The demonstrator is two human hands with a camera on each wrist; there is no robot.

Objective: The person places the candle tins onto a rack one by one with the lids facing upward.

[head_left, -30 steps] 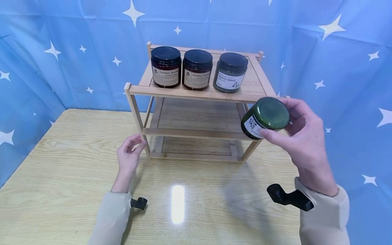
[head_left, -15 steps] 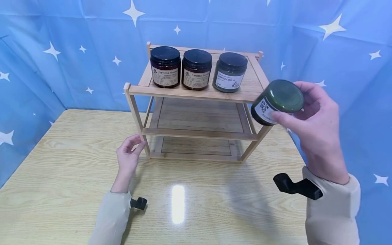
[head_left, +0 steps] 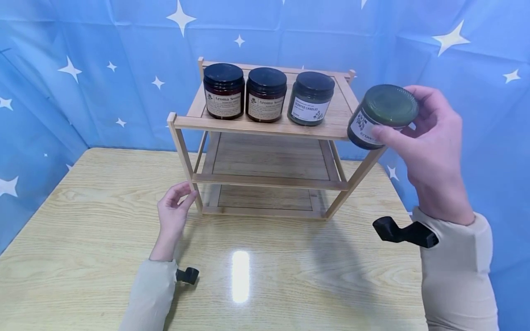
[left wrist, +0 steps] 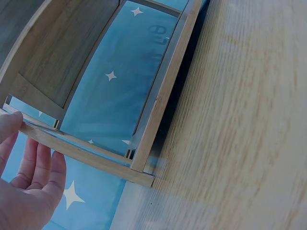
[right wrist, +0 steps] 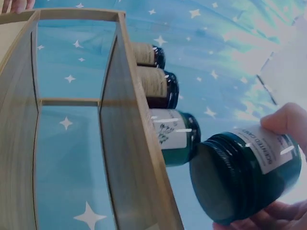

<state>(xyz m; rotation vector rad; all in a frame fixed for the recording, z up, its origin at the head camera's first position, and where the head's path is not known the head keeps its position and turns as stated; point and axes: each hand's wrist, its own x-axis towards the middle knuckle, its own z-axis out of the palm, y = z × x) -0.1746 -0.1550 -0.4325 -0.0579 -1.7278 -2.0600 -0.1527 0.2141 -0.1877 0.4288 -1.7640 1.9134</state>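
Note:
A green scented candle jar [head_left: 385,112] is held at the right end of the rack's top shelf, tilted and upside down, its dark lid [right wrist: 211,184] facing downward. My right hand [head_left: 439,142] grips it around the side, thumb on the white label. My left hand [head_left: 175,204] pinches the front left post [left wrist: 86,155] of the wooden rack [head_left: 256,126] between thumb and fingers, low down. Standing upright on the top shelf are two dark red candle jars [head_left: 224,92] with beige labels and one grey-green candle jar [head_left: 311,99] with a white label.
The rack's middle shelf [head_left: 269,156] and bottom shelf [head_left: 265,197] sit below. It stands on a light wooden table [head_left: 103,220] with a bright reflection in front. A blue star-patterned cloth [head_left: 136,55] hangs behind and at the sides.
My right hand has carried the green candle jar upward and to the right, from in front of the top shelf's corner to above it. The left hand has stayed on the post.

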